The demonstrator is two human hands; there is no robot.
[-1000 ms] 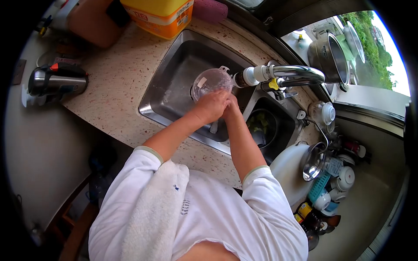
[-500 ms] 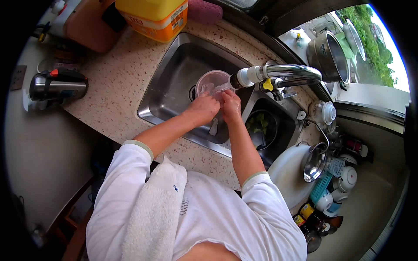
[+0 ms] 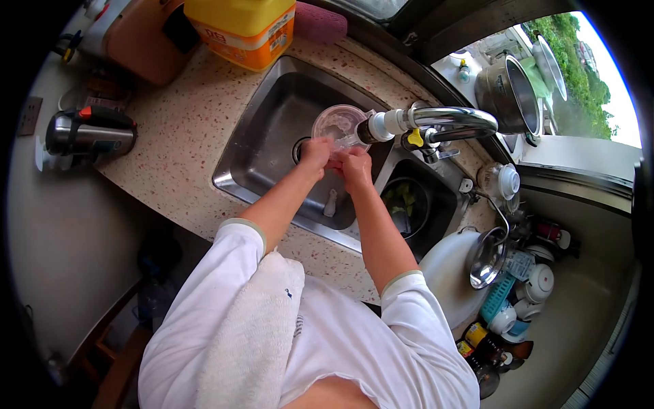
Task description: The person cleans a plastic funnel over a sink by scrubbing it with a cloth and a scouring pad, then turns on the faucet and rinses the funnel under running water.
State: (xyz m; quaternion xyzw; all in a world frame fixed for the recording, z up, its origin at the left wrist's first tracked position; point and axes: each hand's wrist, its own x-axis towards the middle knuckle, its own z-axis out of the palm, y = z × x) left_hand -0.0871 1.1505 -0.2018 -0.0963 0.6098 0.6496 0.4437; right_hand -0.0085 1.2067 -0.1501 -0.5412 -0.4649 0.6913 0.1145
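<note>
A clear round plastic tub (image 3: 329, 117) sits in the large basin of the steel sink (image 3: 255, 146), beside the drain. Water runs from the chrome faucet (image 3: 460, 117) over my hands at the tub's near edge. My left hand (image 3: 316, 154) has its fingers curled inward under the stream. Close to it, my right hand (image 3: 356, 168) is also closed, its fingertips meeting the left ones. Splashing water and the fingers hide whatever is between them. A small whitish object (image 3: 330, 203) lies on the basin floor nearer to me.
The smaller basin holds a dark pot with green leaves (image 3: 403, 199). A yellow-orange jug (image 3: 242, 34) stands behind the sink. An electric kettle (image 3: 92, 131) is at left. A white round lid or basin (image 3: 449, 269), a steel ladle (image 3: 485, 258) and stacked bowls (image 3: 538, 283) are at right.
My hands have drawn closer together and slid toward the tub's near edge, showing more of its inside. The left forearm has swung to the right. Water still runs.
</note>
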